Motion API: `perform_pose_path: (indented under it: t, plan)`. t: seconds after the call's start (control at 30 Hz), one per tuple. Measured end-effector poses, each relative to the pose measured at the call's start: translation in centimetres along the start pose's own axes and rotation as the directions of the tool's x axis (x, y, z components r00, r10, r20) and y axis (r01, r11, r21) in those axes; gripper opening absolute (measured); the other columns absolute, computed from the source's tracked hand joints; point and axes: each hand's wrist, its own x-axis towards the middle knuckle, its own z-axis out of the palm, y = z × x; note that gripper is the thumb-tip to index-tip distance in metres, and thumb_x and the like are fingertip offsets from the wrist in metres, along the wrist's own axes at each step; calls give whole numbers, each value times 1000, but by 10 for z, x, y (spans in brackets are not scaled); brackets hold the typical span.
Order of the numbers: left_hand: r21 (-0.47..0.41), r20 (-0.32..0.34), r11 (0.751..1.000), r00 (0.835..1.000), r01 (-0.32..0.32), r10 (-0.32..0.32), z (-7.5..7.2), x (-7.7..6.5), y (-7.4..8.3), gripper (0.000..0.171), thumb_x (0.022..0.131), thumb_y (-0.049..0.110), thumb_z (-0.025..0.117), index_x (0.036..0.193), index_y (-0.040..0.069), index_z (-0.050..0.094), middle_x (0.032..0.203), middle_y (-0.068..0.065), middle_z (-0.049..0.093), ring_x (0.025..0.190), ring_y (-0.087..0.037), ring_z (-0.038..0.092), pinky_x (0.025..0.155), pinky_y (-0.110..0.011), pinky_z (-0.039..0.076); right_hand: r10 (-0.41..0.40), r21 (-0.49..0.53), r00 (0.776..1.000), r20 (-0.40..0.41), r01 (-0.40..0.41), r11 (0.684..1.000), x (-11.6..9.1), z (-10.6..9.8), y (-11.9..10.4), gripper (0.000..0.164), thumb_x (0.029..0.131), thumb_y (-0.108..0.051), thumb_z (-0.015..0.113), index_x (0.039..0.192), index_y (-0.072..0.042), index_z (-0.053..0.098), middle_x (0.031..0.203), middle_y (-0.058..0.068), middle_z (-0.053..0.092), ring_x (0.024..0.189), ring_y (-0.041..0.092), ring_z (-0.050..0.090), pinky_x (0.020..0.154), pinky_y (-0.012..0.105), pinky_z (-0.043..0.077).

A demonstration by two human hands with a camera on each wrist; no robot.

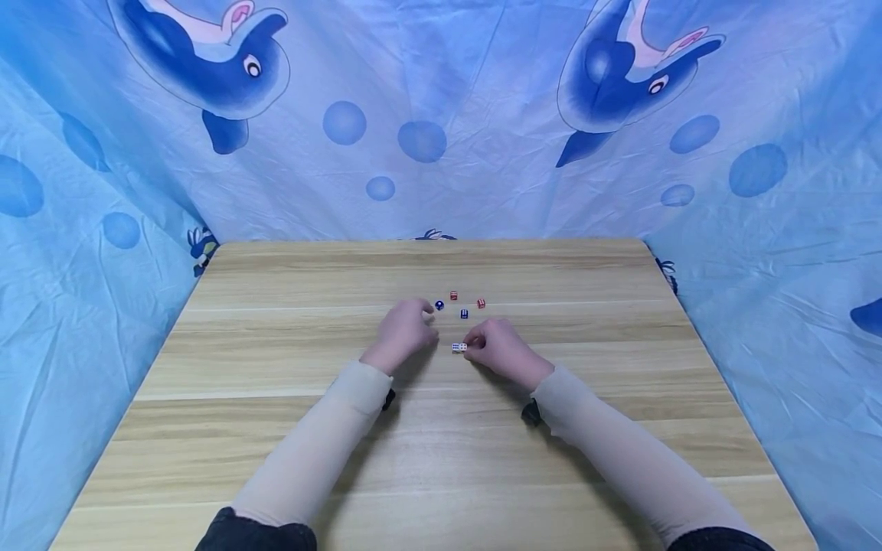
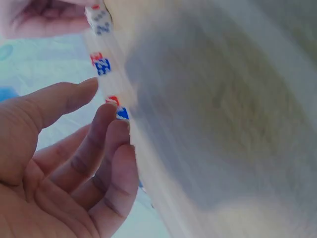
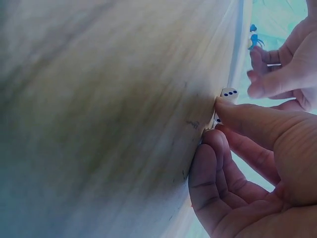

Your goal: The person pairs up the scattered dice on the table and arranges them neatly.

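White dice point(image 1: 455, 347) stood side by side roughly midway between the tabletop point(image 1: 276, 344) side edges, their row's long axis parallel to the far edge, right hand point(image 1: 504, 350) pinching the right die point(image 1: 463, 347), left hand point(image 1: 405, 333) loosely spread.

Wood-grain tbl point(image 1: 455, 474) has 2 red dice point(image 1: 453, 295), 2 blue dice point(image 1: 465, 314), 2 wht dice point(image 1: 455, 347)

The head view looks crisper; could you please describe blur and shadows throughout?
Head: dice small but distinct, soft shadows beside the forearms; left wrist: tabletop blurred under a broad shadow; right wrist: tabletop smeared, white die with readable pips.
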Motion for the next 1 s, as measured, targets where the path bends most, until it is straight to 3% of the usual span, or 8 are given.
perform_pose_path:
  t: [0.07, 0.13, 0.33, 0.47, 0.63, 1.0]
  plan:
    - [-10, -21, 1000, 1000, 7, -7, -2, 6, -2, 52, 83, 10, 82, 130, 2, 63, 95, -10, 70, 64, -17, 64, 73, -37, 53, -2, 5, 1000, 1, 2, 1000, 0, 0, 1, 12, 84, -8, 83, 95, -10, 79, 77, -8, 66, 69, 11, 60, 66, 29, 50]
    - [-22, -40, 1000, 999, 13, -13, -3, 12, -4, 51, 85, 12, 81, 131, 2, 63, 93, -9, 69, 67, -19, 66, 71, -37, 54, -4, 8, 1000, 1, 4, 1000, 0, 0, 1, 12, 84, -8, 83, 95, -11, 79, 77, -8, 66, 68, 11, 60, 65, 29, 50]
    - [-5, -80, 999, 996, 34, -34, -3, 29, -10, 46, 84, 16, 83, 126, 4, 68, 128, -13, 65, 105, -29, 63, 87, -42, 52, -7, 0, 1000, 2, 7, 1000, 1, 0, 1, 13, 84, -9, 83, 96, -11, 79, 75, -7, 65, 66, 12, 58, 63, 29, 49]
    - [-16, -80, 998, 995, 54, -55, -2, 37, -11, 44, 82, 19, 85, 121, 5, 71, 126, -13, 67, 112, -32, 61, 94, -46, 49, -7, -3, 1000, -2, 7, 1000, 1, 0, 1, 13, 84, -8, 83, 96, -10, 79, 75, -7, 64, 66, 12, 58, 63, 29, 48]
    - [11, -87, 998, 994, 64, -63, 1, 43, -8, 36, 81, 22, 87, 112, 7, 76, 116, -9, 71, 106, -29, 64, 90, -43, 51, -12, -4, 1000, -2, 12, 1000, 0, -1, 0, 13, 84, -8, 83, 96, -10, 79, 76, -7, 65, 66, 11, 58, 63, 28, 49]
    - [70, -110, 991, 988, 117, -109, 9, 53, 0, 19, 82, 24, 87, 91, 11, 79, 92, -4, 71, 77, -20, 63, 67, -37, 51, -12, -13, 1000, -4, 12, 1000, 0, -1, 1, 12, 84, -10, 84, 96, -10, 79, 76, -8, 65, 66, 10, 58, 63, 28, 49]
